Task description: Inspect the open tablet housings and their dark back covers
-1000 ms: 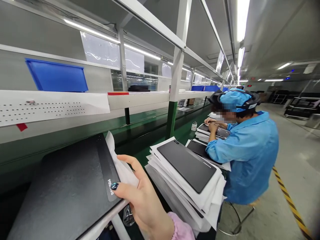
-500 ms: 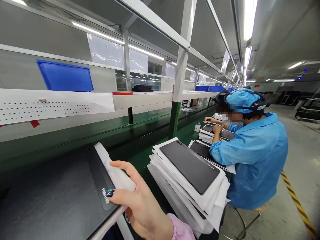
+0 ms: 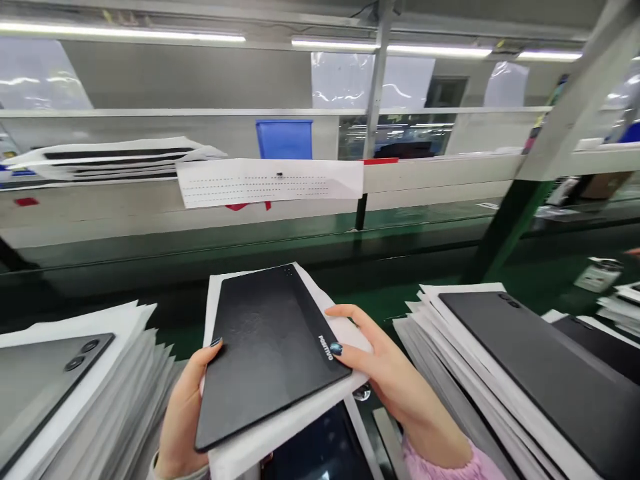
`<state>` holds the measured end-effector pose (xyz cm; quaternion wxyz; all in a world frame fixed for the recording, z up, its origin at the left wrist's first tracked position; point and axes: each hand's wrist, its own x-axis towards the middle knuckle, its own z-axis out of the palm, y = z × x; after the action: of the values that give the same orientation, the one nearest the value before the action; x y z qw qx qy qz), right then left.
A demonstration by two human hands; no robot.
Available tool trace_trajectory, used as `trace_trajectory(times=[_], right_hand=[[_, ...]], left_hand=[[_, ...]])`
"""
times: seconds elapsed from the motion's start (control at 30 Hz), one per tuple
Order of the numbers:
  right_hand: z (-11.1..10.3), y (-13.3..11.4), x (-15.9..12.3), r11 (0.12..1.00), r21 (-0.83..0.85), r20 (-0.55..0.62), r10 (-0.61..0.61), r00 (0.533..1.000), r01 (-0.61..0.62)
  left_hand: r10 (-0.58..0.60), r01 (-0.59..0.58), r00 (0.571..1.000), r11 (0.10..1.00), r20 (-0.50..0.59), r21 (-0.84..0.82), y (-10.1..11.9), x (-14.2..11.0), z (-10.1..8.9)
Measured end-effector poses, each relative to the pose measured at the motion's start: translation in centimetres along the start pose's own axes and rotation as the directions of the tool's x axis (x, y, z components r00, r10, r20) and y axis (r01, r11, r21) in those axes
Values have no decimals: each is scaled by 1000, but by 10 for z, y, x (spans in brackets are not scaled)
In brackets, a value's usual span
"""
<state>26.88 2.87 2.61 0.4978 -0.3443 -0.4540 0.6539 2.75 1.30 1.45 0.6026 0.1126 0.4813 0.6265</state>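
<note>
I hold a black tablet [image 3: 265, 353] with a "POSITIVO" mark near its right edge and camera lenses at its far end. It lies on a white protective sheet [image 3: 285, 427] that shows around its edges. My left hand [image 3: 187, 413] grips the tablet's left edge from below, with the fingertips on the dark back. My right hand [image 3: 385, 367], in a pink cuff, holds the right edge, with the fingers across the tablet and sheet. Below my hands lies another dark tablet [image 3: 320, 447], partly hidden.
Stacks of tablets in white sheets stand to my left [image 3: 85, 393] and right [image 3: 520, 373]. Beyond lie a green conveyor belt [image 3: 425, 300], a dotted white paper [image 3: 270, 181] on a shelf, and a blue bin [image 3: 284, 139]. Another person's fingertips [image 3: 633, 252] show at the right edge.
My view has swung left, and the seated co-worker has gone from it. The tablet has moved to the centre in front of me. My left hand has come into view and now grips it.
</note>
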Motion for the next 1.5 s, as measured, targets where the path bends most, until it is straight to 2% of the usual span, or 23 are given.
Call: trace_trajectory(times=[0.07, 0.17, 0.37, 0.47, 0.53, 0.6, 0.73, 0.83, 0.93, 1.03, 1.1, 1.17, 1.23, 1.3, 1.4, 1.5], right_hand=[[0, 5, 6, 999, 14, 7, 50, 999, -50], [0, 13, 19, 994, 30, 62, 106, 992, -108], [2, 20, 29, 988, 63, 163, 130, 978, -141], [-2, 22, 30, 979, 95, 97, 169, 981, -179], [-6, 23, 30, 973, 124, 15, 197, 980, -197], [-9, 24, 30, 967, 141, -32, 216, 976, -210], [-9, 22, 28, 974, 115, 37, 192, 981, -195], [-6, 18, 26, 981, 81, 92, 170, 981, -177], [-7, 16, 27, 985, 4, 138, 169, 976, -171], [-11, 21, 35, 990, -67, 44, 125, 991, -122], [-14, 31, 44, 995, -15, -6, 103, 995, -103], [-13, 45, 54, 984, 83, 97, 148, 984, -156], [-9, 62, 62, 958, 144, 280, 203, 938, -250], [-4, 77, 67, 940, 155, 380, 228, 896, -304], [3, 89, 69, 933, 144, 421, 243, 874, -329], [3, 90, 68, 933, 135, 446, 243, 862, -333]], left_hand=[[-51, 49, 998, 997, -30, -60, 2, -5, 11], [-50, 47, 998, 995, -26, -91, 4, -12, 22], [-81, 103, 983, 986, 167, -133, 2, -10, 16], [-85, 139, 932, 981, 352, -133, 1, -3, 10], [-99, 162, 899, 980, 426, -113, 1, -1, 8], [-117, 182, 890, 977, 441, -108, 2, 0, 6], [-134, 212, 905, 965, 403, -155, 5, -4, 8], [-109, 153, 950, 979, 292, -135, 5, -5, 9], [-80, 100, 976, 991, 204, -91, 3, -3, 4], [-42, 59, 981, 995, 191, -85, 0, -3, -4], [7, 5, 979, 998, 205, -58, -3, -6, -5], [97, -97, 967, 995, 234, -13, -9, -11, -2], [222, -247, 938, 967, 264, 63, -15, -16, 3], [305, -365, 905, 915, 296, 172, -20, -18, 7], [310, -421, 888, 845, 339, 329, -24, -17, 6], [297, -431, 883, 819, 364, 378, -24, -15, 2]])
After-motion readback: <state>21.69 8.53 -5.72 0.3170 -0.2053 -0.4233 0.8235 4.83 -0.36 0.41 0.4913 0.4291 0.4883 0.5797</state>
